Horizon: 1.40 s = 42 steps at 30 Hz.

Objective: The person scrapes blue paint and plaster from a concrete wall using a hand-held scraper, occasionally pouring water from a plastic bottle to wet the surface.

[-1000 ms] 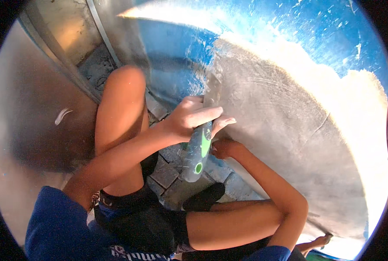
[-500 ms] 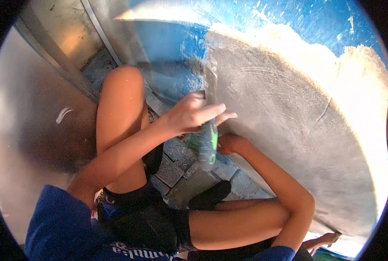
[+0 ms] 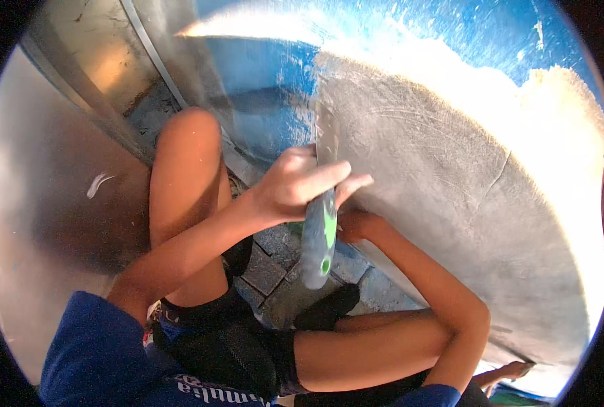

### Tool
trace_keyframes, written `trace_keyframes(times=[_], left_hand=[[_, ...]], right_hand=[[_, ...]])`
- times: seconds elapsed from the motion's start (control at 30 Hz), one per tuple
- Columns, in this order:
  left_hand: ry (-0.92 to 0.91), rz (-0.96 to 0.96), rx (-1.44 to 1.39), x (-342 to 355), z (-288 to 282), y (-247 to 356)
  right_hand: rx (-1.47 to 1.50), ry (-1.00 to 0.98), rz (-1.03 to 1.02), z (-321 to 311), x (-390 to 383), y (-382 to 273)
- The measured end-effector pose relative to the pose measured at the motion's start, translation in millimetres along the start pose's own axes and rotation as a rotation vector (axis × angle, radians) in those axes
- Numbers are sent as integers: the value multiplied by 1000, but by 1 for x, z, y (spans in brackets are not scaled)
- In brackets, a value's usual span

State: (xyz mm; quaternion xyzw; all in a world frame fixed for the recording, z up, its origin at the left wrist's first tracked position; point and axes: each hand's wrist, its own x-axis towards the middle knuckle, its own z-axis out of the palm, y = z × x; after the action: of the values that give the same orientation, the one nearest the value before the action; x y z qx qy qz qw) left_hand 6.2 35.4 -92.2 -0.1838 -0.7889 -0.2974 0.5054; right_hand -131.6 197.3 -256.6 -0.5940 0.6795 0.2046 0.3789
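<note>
My left hand (image 3: 295,183) grips a scraper (image 3: 319,247) with a grey and green handle, its first fingers stretched along it. The metal blade (image 3: 326,132) lies against the curved panel, where blue paint (image 3: 248,81) borders a scuffed grey-beige patch (image 3: 431,156). Behind the handle, low beside the panel's lower edge, my right hand (image 3: 356,226) has curled fingers; what they hold, if anything, is hidden.
My bent legs frame the paved floor (image 3: 265,275). A brownish curved metal surface (image 3: 58,203) stands at my left, beside a narrow strip (image 3: 145,41). At lower right, another person's hand (image 3: 515,370) holds a dark tool against the panel.
The scraper handle has shifted right and tilted more upright, dipping back down since half a second ago. My right hand sits slightly farther right; the painted panel appears slightly higher in view.
</note>
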Motion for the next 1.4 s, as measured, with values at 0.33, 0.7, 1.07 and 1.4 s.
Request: trace_keyframes(times=[0.33,0.7,1.07,1.4], left_hand=[[14,36,-25,2,1,-3],[-178,-211,-69,-16,9,-20],[-395,-304,24,-31,11,-32],[-411,-231,-36,-26,14,-21]], right_hand=[[-2,28,-21,19,10,19],[129,29,-150,25,6,30],[124,34,-3,-11,-18,-5],[24,41,-22,10,3,6]])
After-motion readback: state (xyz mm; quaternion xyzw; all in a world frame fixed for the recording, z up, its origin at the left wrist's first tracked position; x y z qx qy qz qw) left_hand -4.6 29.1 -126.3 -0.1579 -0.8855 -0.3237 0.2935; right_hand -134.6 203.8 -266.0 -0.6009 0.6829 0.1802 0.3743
